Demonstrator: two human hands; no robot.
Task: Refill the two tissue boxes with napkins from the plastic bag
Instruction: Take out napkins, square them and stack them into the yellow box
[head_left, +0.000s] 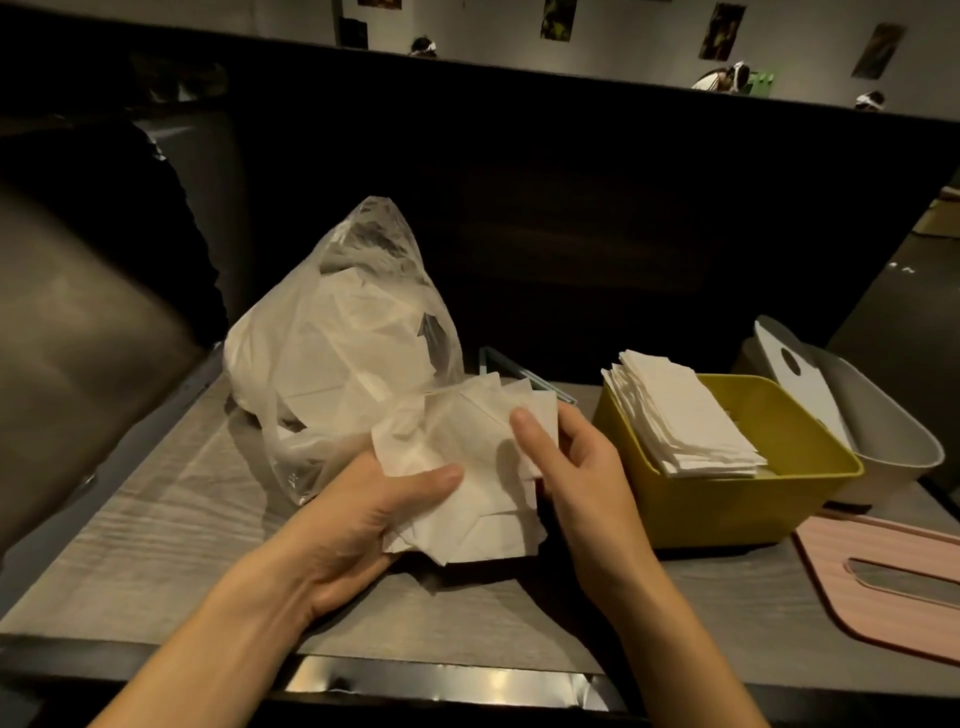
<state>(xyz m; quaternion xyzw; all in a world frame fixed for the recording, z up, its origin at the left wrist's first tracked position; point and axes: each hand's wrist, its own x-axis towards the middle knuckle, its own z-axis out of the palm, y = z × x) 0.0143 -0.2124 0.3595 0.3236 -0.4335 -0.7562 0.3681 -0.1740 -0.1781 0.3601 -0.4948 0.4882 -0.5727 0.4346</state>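
Two hands on one loose bunch of napkins (467, 467) at frame centre: left hand (358, 525) grips it from below, thumb clamped on top; right hand (576, 467) pinches the right edge, thumb on the face. Plastic bag (332, 353) sits upper left of them, still well stocked. Yellow box (727, 493) at right already holds a neat stack (680, 415); grey box (883, 436) behind it looks unfilled. Suggest squaring the bunch's edges before dropping it in, else the sheets likely snag at the slot
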